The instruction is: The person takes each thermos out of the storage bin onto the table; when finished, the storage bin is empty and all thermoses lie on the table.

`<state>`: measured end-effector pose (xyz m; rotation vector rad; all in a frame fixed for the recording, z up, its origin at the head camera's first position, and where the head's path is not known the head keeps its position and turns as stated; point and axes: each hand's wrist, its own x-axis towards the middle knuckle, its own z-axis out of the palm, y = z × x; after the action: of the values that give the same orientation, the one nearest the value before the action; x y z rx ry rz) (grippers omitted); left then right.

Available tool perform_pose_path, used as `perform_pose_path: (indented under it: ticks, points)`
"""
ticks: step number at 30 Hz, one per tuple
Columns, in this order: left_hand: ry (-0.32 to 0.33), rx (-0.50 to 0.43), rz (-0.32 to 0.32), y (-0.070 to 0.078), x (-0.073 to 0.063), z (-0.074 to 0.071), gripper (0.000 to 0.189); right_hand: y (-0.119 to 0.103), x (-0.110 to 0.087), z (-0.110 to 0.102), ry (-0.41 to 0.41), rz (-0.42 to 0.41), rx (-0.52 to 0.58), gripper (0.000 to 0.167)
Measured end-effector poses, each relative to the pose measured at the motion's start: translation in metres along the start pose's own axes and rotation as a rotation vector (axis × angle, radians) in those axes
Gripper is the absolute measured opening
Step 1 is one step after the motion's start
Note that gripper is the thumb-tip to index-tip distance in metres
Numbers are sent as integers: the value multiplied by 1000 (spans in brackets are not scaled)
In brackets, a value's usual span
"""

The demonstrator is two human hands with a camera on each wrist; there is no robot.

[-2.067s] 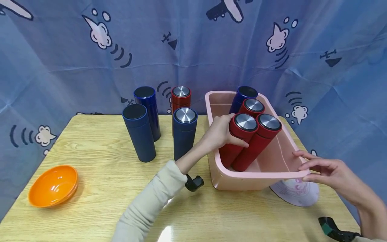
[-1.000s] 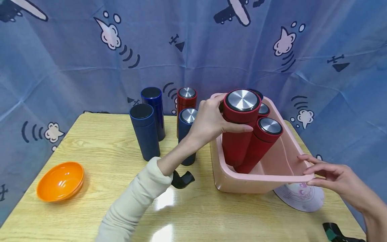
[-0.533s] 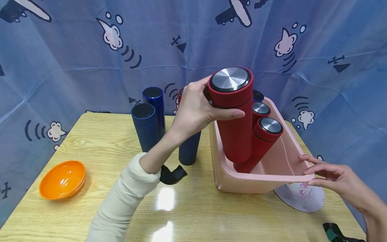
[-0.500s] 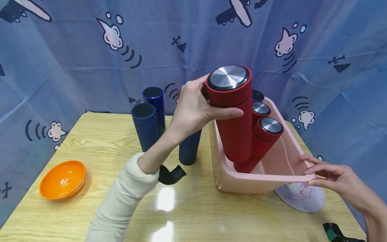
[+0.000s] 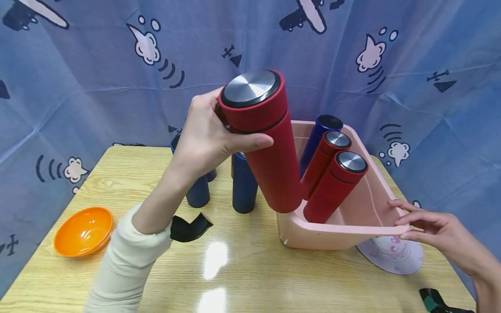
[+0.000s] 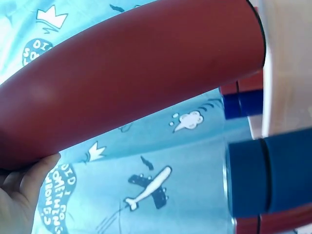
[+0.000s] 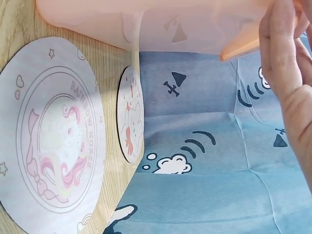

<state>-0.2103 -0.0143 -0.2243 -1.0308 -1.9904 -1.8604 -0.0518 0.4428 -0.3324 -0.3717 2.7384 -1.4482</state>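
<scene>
My left hand (image 5: 207,134) grips a red thermos (image 5: 274,174) near its silver-topped lid. The thermos hangs tilted in the air, its base by the left rim of the pink bin (image 5: 332,237). In the left wrist view the same red thermos (image 6: 131,68) spans the upper part, with fingers (image 6: 36,178) at its lower end. My right hand (image 5: 434,226) pinches the bin's near right corner between thumb and fingers. Inside the bin lean two red thermoses, the nearer red one (image 5: 332,187) and another red one (image 5: 326,156), and a shiny blue thermos (image 5: 317,139).
Left of the bin stands a dark blue thermos (image 5: 244,187); another dark blue thermos (image 5: 198,193) is partly behind my left hand. An orange bowl (image 5: 84,232) sits at the table's left. Round mats, one white and pink (image 7: 53,146), lie by the bin. A patterned curtain (image 5: 117,87) hangs behind.
My left hand has lifted the red thermos up out of the bin and carried it leftward, tilting it. My right hand keeps its hold on the bin's corner.
</scene>
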Motion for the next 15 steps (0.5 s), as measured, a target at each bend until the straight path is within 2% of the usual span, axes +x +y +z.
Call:
perform_pose_path:
  ticks: [1,2,3,6,10,13,15]
  points:
    - [12,15,-15,18,-8,-1,68,0,0,0,0,0,12,23]
    - [16,41,4,21,-13,-3,66,0,1,0,-2,-2,24,24]
    - [21,66,-16,35,-19,-3,63,1,1,0,-3,-3,34,24]
    - [27,142,-114,56,-34,-4,60,1,1,0,-7,-6,59,25]
    - [-3,175,-251,54,-46,-6,65,2,1,0,-12,-12,89,26]
    - [-30,181,-296,44,-51,-7,67,3,1,0,-11,-15,84,26]
    - [-51,189,-305,37,-54,-7,68,3,1,-1,-9,-14,70,26]
